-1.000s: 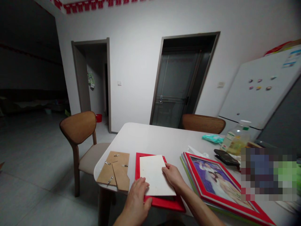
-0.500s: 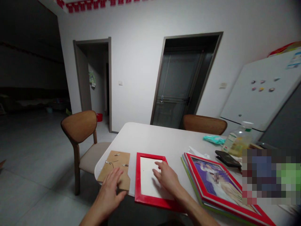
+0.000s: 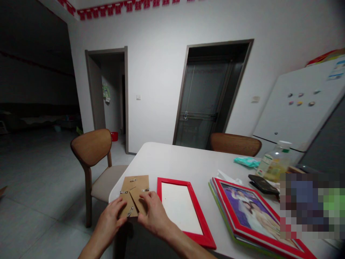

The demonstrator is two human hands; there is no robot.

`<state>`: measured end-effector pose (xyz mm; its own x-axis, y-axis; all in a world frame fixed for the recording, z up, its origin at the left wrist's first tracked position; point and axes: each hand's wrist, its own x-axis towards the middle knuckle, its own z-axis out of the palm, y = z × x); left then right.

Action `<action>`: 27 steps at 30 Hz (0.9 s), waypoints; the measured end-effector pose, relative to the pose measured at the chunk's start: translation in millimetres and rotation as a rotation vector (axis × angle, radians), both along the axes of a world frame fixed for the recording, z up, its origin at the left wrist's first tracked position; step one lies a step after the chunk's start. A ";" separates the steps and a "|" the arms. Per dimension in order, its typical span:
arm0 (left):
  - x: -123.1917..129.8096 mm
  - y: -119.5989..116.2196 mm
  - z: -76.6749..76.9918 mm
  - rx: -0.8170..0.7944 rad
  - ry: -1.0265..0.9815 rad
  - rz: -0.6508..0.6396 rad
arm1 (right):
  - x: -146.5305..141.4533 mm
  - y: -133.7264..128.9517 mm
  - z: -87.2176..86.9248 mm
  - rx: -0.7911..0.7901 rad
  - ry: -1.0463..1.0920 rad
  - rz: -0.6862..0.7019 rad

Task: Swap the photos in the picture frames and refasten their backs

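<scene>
A brown picture frame backing board [image 3: 134, 182] with small metal clips and a stand flap lies at the table's near left edge. My left hand [image 3: 110, 217] grips its left side near the lower corner, fingers curled on top and thumb low at the near edge. On the opposite side my right hand [image 3: 155, 216] holds the board, fingers bent over the flap and thumb at the near edge. Just right of it lies a red picture frame [image 3: 159, 192] with a white sheet [image 3: 182, 205] inside, touched by neither hand.
A stack of frames topped by a red-framed photo [image 3: 256, 216] lies at the right. Behind it are a black phone-like object [image 3: 262, 183], a plastic bottle [image 3: 275, 162] and a turquoise packet [image 3: 246, 162]. Wooden chairs [image 3: 93, 147] stand at the table [image 3: 172, 158].
My right hand has moved left from above the red frame to the backing board. My left hand has shifted to the board's left side, and the board now sits turned, its flap pointing differently.
</scene>
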<state>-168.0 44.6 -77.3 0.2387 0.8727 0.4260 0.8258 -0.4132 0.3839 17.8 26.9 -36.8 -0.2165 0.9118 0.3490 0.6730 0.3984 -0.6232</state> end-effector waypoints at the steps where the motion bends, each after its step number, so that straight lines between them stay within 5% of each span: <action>1: 8.7 -3.4 4.8 0.041 -0.030 -0.022 | 10.0 -5.3 8.2 0.027 0.042 0.012; 6: 81.9 -24.2 33.6 0.067 -0.092 -0.193 | 83.7 -37.2 37.9 0.005 0.056 -0.062; 11: 135.6 -33.0 35.0 -0.139 -0.034 -0.348 | 140.4 -54.5 13.3 -0.141 -0.031 -0.203; 20: 133.5 -30.7 11.6 -0.188 -0.006 -0.346 | 142.4 -42.4 -34.6 0.014 -0.197 -0.278; 27: 119.4 -40.5 22.1 -0.294 0.065 -0.430 | 133.5 -45.8 -36.1 0.103 -0.299 -0.253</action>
